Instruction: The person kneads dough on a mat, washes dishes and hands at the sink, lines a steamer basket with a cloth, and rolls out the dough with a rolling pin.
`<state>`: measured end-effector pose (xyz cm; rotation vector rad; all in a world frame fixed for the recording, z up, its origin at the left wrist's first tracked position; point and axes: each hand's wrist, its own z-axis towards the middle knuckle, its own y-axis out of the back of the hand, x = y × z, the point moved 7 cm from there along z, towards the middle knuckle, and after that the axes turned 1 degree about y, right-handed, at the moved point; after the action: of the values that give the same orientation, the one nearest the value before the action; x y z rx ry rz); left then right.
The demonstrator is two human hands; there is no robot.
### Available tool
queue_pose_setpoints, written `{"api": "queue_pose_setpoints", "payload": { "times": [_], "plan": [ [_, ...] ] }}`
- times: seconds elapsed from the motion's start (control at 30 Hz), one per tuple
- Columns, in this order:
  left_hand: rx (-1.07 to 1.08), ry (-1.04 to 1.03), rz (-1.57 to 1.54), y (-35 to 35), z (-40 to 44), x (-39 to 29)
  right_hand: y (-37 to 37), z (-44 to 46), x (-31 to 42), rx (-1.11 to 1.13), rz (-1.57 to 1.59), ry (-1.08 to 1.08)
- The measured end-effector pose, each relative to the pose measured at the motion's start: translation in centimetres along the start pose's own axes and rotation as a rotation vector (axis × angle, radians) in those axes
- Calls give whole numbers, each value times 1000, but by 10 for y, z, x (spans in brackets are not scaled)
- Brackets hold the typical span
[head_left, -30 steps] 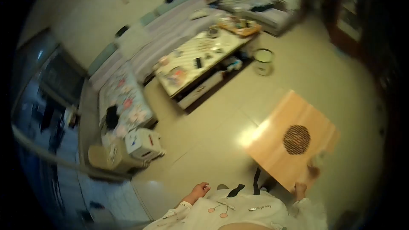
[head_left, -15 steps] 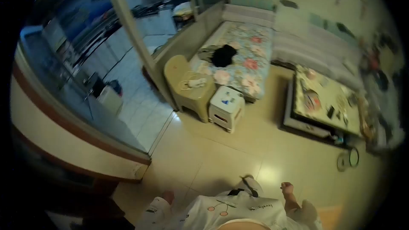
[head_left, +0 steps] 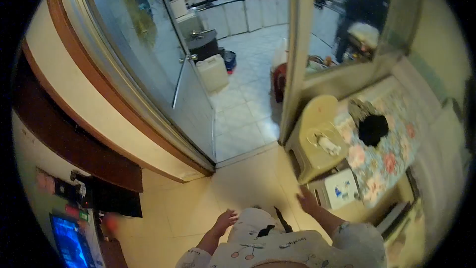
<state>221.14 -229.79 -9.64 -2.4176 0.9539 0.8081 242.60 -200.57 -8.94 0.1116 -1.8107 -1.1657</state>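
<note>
My left hand [head_left: 225, 220] hangs over the floor in front of my body with nothing in it, its fingers loosely apart. Out to the right, my right hand [head_left: 308, 202] also carries nothing, and its fingers are parted. Nearest to it in the picture is a white plastic stool [head_left: 327, 193] with blue marks on top; contact between them cannot be made out. Beside the stool stands a beige plastic chair [head_left: 322, 111] with a white corded item [head_left: 328, 144] on its seat.
A half-glazed door [head_left: 193, 114] stands open before me, leading to a tiled kitchen floor [head_left: 245, 101]. A white jerrycan [head_left: 212, 73] is just inside. Floral bedding [head_left: 391, 161] with a black cloth [head_left: 373, 130] lies at right. A lit screen [head_left: 72, 240] is at lower left.
My view has turned left towards the kitchen doorway, and the chair and stool now appear closer and further right. The low table has left the view. Both hands are raised further forward.
</note>
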Motion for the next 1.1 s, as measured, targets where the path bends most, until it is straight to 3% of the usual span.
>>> {"api": "queue_pose_setpoints", "payload": {
  "times": [0.03,0.07,0.17,0.23,0.33,0.47,0.57,0.67,0.7,0.8,0.87,0.93,0.97,1.03,1.1],
  "plan": [
    [104,-7,-299,-26,10,-43,-19,52,45,-129,42,364],
    [218,-19,-588,-44,28,-84,-14,99,124,86,24,398],
    [457,-110,-913,-79,92,-205,-14,161,304,660,-289,430],
    [507,-139,-982,-47,135,-271,-30,229,333,435,-81,542],
    [411,-192,-910,-10,189,-325,-60,298,344,154,259,698],
    [333,-253,-599,-13,264,-398,-16,407,367,130,583,606],
    [302,-347,-333,-19,336,-463,-17,512,345,43,588,646],
    [204,-447,-117,-5,418,-533,-20,624,319,353,1273,-198],
    [128,-454,-59,7,444,-555,-37,677,285,172,1197,-52],
    [-187,-277,111,61,499,-604,5,792,257,119,756,-115],
    [-288,-234,116,135,562,-591,13,867,240,70,636,-28],
    [-400,-374,279,182,581,-606,33,925,235,101,603,-21],
    [-487,-234,92,190,570,-619,44,952,239,156,583,-24],
    [-485,10,353,224,607,-629,42,1014,234,219,481,38],
    [-459,100,480,238,655,-667,37,1075,224,306,429,21]
  ]
}}
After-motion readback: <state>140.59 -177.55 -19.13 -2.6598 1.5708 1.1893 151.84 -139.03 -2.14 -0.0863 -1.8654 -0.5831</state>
